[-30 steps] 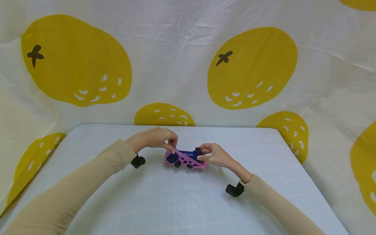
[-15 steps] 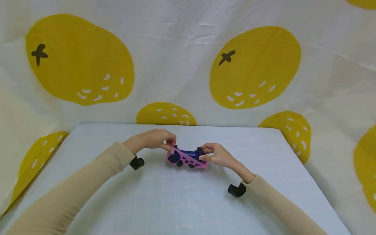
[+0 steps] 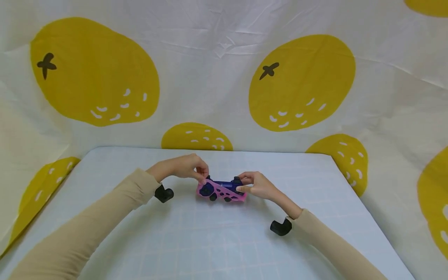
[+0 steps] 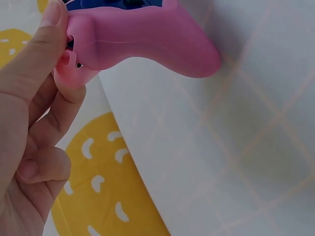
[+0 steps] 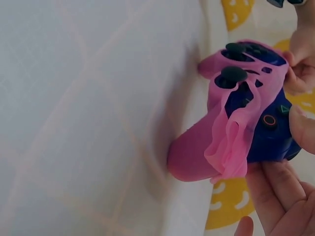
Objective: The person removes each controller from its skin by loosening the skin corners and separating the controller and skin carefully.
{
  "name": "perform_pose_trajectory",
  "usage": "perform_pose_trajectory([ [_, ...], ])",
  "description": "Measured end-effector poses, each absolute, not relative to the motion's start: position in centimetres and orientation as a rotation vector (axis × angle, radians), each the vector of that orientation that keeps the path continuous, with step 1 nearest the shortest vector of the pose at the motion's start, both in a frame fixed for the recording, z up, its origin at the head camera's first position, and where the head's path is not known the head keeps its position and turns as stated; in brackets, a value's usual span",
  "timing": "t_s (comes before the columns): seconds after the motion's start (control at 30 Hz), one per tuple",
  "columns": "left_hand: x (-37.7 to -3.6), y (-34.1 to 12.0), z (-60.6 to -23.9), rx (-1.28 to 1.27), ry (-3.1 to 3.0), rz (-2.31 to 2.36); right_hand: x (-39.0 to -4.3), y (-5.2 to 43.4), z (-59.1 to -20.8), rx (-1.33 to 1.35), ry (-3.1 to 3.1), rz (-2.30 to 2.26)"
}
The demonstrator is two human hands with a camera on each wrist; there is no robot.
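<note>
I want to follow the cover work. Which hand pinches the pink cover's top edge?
The left hand pinches the pink cover; the right hand grips the blue controller.

Bright even light, soft shadows (wrist views blurred)

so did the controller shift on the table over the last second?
No, barely: the game controller in its pink silicone cover sits at the same spot relative to the table's far edge, pinched by the left hand and right hand.
</note>
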State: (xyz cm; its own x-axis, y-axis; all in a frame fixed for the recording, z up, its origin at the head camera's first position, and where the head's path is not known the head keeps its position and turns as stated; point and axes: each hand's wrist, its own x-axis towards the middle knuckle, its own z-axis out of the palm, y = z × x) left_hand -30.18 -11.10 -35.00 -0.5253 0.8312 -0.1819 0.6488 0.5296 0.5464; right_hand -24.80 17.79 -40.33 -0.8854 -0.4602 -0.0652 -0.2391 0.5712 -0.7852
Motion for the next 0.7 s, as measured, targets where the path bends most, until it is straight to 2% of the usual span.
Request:
perform_pose_trajectory([
  [0.7,-28.8,-12.6,-36.2,1.285,2.388,0.695,-24.6,17.8,-40.1,-0.533,2.602,-1.191],
])
